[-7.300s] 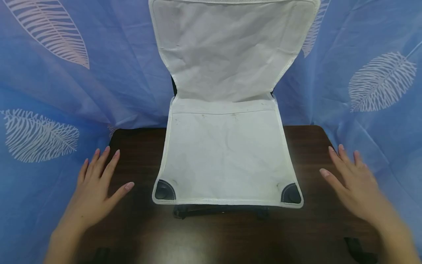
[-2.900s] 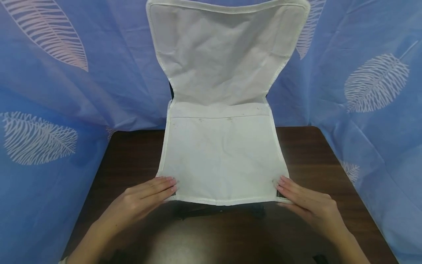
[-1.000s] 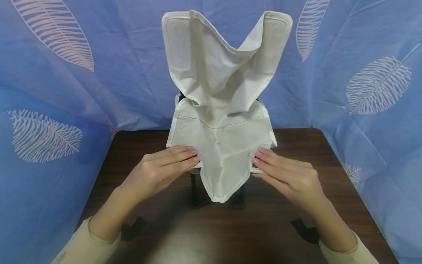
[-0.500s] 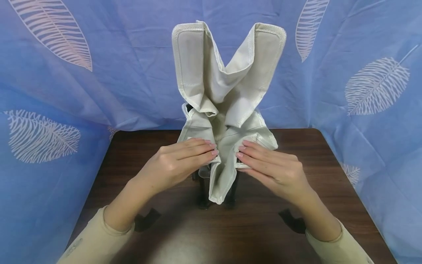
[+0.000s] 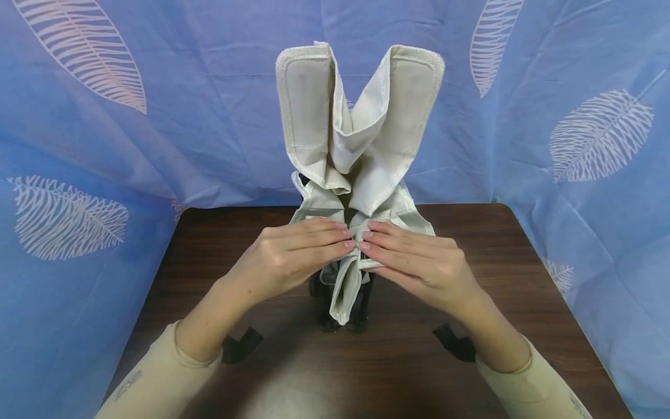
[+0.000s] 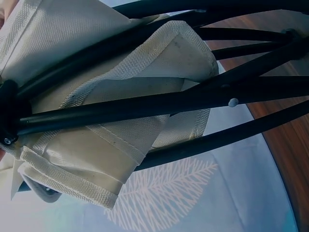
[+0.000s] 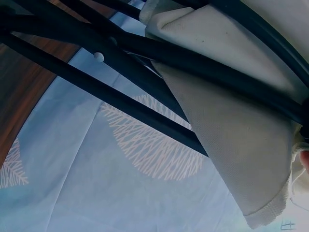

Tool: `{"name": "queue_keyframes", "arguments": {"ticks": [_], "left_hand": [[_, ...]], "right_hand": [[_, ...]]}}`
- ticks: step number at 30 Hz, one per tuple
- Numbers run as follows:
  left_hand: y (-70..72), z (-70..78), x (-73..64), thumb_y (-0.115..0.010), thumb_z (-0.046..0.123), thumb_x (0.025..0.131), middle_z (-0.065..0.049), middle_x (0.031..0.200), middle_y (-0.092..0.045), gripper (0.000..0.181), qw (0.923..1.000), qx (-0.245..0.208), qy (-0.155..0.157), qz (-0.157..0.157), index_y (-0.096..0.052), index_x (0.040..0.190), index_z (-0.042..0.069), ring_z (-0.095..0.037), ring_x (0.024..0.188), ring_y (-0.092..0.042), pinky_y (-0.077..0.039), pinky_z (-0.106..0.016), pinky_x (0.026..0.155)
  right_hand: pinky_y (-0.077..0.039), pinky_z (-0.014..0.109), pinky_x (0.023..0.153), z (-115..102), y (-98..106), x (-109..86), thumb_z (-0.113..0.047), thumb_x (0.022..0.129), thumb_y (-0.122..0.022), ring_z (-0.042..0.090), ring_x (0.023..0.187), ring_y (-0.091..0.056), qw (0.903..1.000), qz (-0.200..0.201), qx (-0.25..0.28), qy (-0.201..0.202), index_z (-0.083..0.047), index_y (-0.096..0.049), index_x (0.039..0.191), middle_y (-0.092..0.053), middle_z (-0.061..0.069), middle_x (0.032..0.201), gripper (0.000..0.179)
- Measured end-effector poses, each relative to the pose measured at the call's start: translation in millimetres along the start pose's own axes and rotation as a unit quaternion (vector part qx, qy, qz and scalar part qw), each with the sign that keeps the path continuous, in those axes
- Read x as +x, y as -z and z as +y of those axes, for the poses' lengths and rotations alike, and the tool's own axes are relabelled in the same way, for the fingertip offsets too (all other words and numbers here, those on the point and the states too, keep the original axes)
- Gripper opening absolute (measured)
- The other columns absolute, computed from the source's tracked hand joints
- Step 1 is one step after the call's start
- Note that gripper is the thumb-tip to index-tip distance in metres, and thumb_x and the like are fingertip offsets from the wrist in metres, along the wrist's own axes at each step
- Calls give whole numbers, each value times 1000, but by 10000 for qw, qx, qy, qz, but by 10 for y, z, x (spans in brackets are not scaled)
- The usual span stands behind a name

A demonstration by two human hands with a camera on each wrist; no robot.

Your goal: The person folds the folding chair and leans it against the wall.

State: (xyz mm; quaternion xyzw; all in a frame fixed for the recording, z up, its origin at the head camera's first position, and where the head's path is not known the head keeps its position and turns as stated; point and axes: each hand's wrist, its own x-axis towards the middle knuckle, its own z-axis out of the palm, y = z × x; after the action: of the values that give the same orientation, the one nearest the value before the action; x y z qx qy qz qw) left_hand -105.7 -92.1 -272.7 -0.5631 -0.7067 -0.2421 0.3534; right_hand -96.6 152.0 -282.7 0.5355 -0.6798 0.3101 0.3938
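Observation:
A small folding chair stands on the table, its off-white fabric creased into a deep V at the back and its seat sagging into a fold. My left hand holds the left front corner of the seat, and my right hand holds the right front corner. The fingertips of both hands almost meet over the seat's middle. Thumbs are hidden below. In the left wrist view, black frame tubes run close together past the bunched fabric. The right wrist view shows crossed black tubes beside a hanging fabric flap.
The dark brown wooden table lies under the chair. A blue cloth with white leaf prints hangs behind it and along both sides. Dark pieces show beside both wrists.
My hands came from the table's sides, took hold of the seat's front corners and moved inward together. The chair went from spread flat to narrow, its backrest and seat folding down the middle.

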Motion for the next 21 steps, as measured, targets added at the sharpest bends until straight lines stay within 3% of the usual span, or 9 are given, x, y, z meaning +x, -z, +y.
{"name": "queue_keyframes", "arguments": {"ticks": [21], "left_hand": [[-11,-29,30,-56,7,97,-7,105,-75,20,9997,-121,-207,-4,-75,105,4,-20,102,-71,-52,-27,99]], "right_hand": [[-51,27,100,59,-13,20,-14,89,-69,19,117,-64,9990,52,425,96,-1,-73,107,-71,16,109,22]]}}
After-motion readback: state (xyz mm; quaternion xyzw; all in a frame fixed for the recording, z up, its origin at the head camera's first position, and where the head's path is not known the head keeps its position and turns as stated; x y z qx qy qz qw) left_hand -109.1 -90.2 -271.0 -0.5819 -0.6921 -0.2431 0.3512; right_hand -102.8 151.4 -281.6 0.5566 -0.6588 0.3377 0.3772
